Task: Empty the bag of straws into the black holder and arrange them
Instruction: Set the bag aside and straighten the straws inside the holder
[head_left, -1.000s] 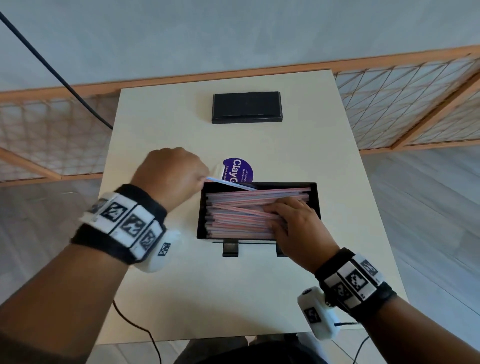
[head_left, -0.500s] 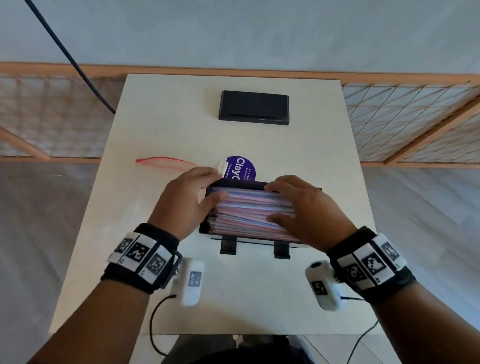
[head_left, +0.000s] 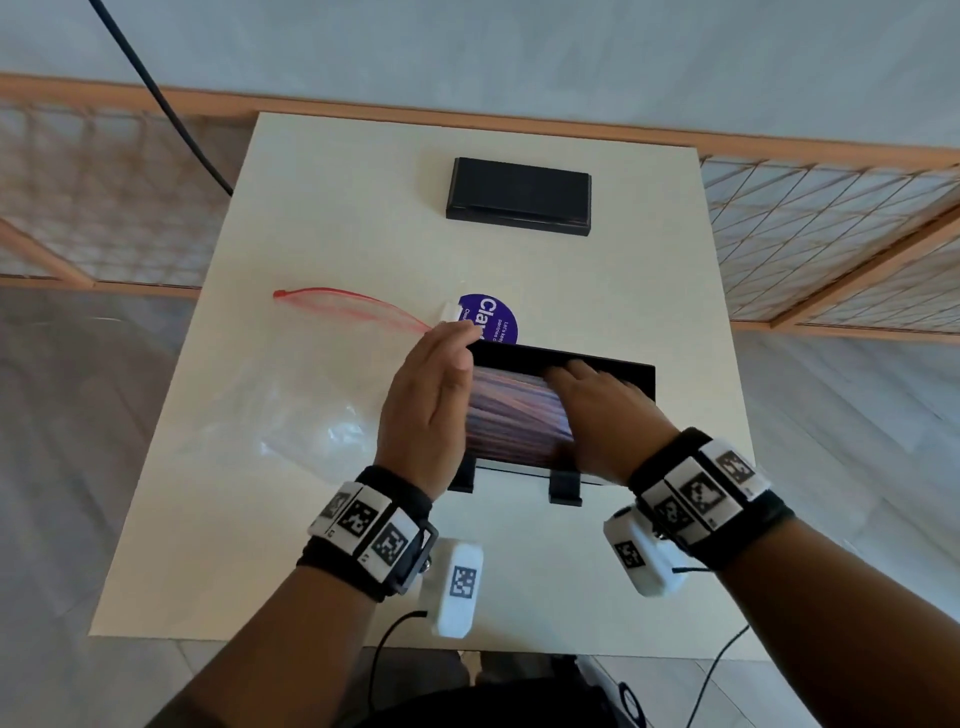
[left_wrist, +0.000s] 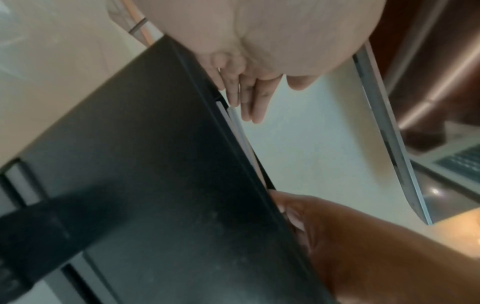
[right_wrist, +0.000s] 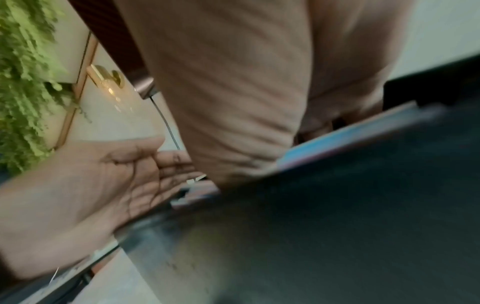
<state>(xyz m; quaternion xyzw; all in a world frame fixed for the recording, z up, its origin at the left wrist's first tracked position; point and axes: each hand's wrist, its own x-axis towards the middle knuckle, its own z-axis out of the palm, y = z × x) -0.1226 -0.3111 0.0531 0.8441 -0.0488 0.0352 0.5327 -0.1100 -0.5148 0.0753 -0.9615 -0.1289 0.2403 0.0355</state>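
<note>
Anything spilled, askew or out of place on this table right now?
Nothing spilled. The straws all lie inside the black holder, though some cross at slight angles rather than parallel. The emptied zip bag lies crumpled on the table, left of the left hand; the right hand rests on the straws.

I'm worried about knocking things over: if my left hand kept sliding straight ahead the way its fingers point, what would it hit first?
Probably the purple sticker just beyond the fingertips of the left hand; farther on lies the black lid. Depth is uncertain.
</note>
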